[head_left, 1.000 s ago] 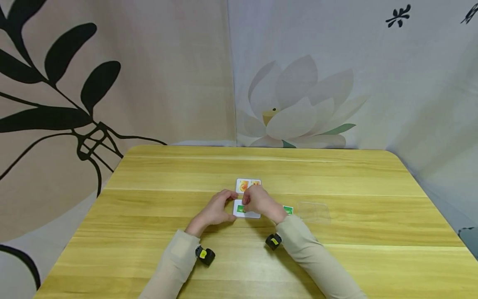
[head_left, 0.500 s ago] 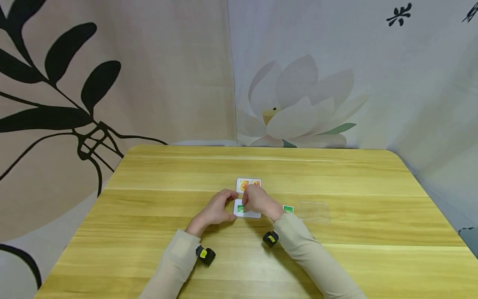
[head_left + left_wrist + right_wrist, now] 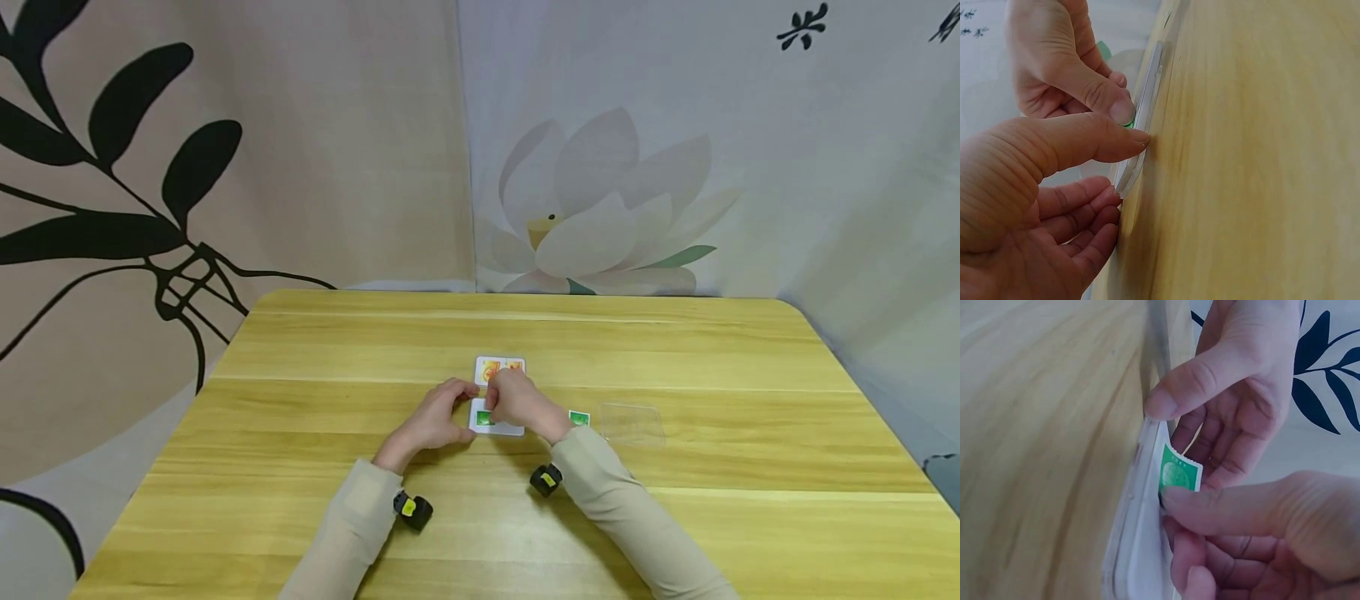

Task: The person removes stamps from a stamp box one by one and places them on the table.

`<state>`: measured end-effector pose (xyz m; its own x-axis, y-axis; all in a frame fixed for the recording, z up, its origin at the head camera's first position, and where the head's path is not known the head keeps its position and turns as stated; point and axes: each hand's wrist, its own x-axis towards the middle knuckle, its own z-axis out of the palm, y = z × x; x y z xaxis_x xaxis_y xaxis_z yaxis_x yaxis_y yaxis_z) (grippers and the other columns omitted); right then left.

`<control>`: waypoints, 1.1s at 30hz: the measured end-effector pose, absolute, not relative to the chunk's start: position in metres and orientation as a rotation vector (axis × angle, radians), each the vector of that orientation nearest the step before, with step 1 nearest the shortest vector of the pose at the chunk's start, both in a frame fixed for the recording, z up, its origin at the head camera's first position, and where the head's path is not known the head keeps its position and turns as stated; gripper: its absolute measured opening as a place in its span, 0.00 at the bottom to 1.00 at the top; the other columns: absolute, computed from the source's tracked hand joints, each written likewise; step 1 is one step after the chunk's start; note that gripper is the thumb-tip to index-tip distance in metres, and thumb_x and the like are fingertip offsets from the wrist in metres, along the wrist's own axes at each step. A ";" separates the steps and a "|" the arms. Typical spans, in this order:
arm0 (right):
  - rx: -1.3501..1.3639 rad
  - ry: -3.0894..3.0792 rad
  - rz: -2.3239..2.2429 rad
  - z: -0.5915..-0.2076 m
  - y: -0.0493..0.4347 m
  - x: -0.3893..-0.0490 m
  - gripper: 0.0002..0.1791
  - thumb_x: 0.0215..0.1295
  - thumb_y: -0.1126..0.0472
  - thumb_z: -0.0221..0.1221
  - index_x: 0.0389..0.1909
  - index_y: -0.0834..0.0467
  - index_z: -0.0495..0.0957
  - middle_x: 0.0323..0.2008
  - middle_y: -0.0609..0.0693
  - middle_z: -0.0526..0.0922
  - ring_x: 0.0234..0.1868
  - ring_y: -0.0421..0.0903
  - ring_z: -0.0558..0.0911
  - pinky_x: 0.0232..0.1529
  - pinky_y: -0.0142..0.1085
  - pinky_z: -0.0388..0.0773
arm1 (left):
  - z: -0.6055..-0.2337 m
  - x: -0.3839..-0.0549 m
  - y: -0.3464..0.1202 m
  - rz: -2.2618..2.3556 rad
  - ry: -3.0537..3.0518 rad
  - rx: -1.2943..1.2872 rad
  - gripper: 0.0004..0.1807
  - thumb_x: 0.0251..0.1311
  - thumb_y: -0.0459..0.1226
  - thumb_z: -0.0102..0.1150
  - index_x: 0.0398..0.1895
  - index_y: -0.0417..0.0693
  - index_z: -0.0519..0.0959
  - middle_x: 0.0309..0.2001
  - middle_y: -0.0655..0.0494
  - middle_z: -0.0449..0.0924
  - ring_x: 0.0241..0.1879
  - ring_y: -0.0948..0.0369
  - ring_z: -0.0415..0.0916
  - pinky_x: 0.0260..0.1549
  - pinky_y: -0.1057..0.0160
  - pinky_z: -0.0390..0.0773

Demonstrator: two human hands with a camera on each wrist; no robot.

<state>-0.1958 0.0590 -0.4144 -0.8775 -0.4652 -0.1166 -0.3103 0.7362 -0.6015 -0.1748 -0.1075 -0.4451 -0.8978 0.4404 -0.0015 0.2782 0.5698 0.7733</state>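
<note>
A flat white case [image 3: 510, 430] with a clear rim lies in front of me on the table, a thin slab from the side in the left wrist view. My left hand [image 3: 433, 417] holds it at its left end, thumb on the near edge and fingers at the far edge. With thumb and finger my right hand [image 3: 519, 402] pinches a green postage stamp [image 3: 1179, 474] with perforated edges. The stamp's free end curls up from the white face of the case, while its other end is hidden under my thumb.
Just beyond the case lies a white holder [image 3: 491, 369] with orange pictures, partly behind my right hand. A second green stamp [image 3: 579, 418] is right of my right wrist, beside a transparent plastic cover [image 3: 632, 425]. The wooden table [image 3: 337, 333] ends at a patterned curtain.
Over the last second my right wrist has shifted slightly, its fingers keeping their place over the case. My left hand stays where it was.
</note>
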 end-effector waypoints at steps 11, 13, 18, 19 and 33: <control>-0.672 2.593 -1.018 -0.419 0.071 -0.197 0.06 0.48 0.76 0.63 0.22 0.64 0.79 0.21 0.48 0.78 0.24 0.39 0.72 0.26 0.26 0.71 | -0.444 -0.174 -0.107 1.242 2.599 0.572 0.30 0.38 0.25 0.69 0.51 0.35 0.73 0.50 0.48 0.73 0.53 0.50 0.69 0.55 0.52 0.70; -0.664 2.574 -1.034 -0.419 0.073 -0.198 0.05 0.50 0.76 0.63 0.22 0.64 0.80 0.21 0.49 0.79 0.24 0.39 0.72 0.25 0.25 0.71 | -0.444 -0.174 -0.106 1.244 2.599 0.569 0.31 0.38 0.25 0.69 0.52 0.35 0.73 0.50 0.48 0.73 0.53 0.49 0.69 0.55 0.52 0.70; -0.569 2.538 -1.082 -0.419 0.077 -0.199 0.04 0.52 0.74 0.62 0.23 0.64 0.80 0.21 0.48 0.78 0.24 0.39 0.72 0.25 0.26 0.70 | -0.443 -0.174 -0.106 1.247 2.599 0.559 0.31 0.38 0.25 0.69 0.52 0.35 0.72 0.51 0.47 0.73 0.53 0.49 0.69 0.56 0.52 0.70; -0.538 2.525 -1.097 -0.419 0.078 -0.199 0.04 0.52 0.74 0.62 0.23 0.64 0.79 0.21 0.48 0.78 0.23 0.39 0.72 0.24 0.26 0.71 | -0.443 -0.173 -0.106 1.248 2.600 0.560 0.31 0.39 0.25 0.69 0.52 0.35 0.72 0.51 0.47 0.73 0.53 0.49 0.69 0.56 0.52 0.70; -0.362 2.425 -1.212 -0.417 0.090 -0.197 0.03 0.55 0.75 0.60 0.25 0.66 0.79 0.21 0.49 0.77 0.21 0.40 0.73 0.23 0.30 0.76 | -0.445 -0.174 -0.106 1.262 2.598 0.590 0.31 0.38 0.23 0.69 0.52 0.33 0.72 0.49 0.45 0.73 0.52 0.48 0.70 0.55 0.52 0.70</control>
<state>-0.1969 0.0900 -0.4166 -0.8848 -0.4005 -0.2382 -0.0497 0.5895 -0.8062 -0.1742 -0.1056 -0.4446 -0.9019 0.4319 0.0006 0.2674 0.5573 0.7861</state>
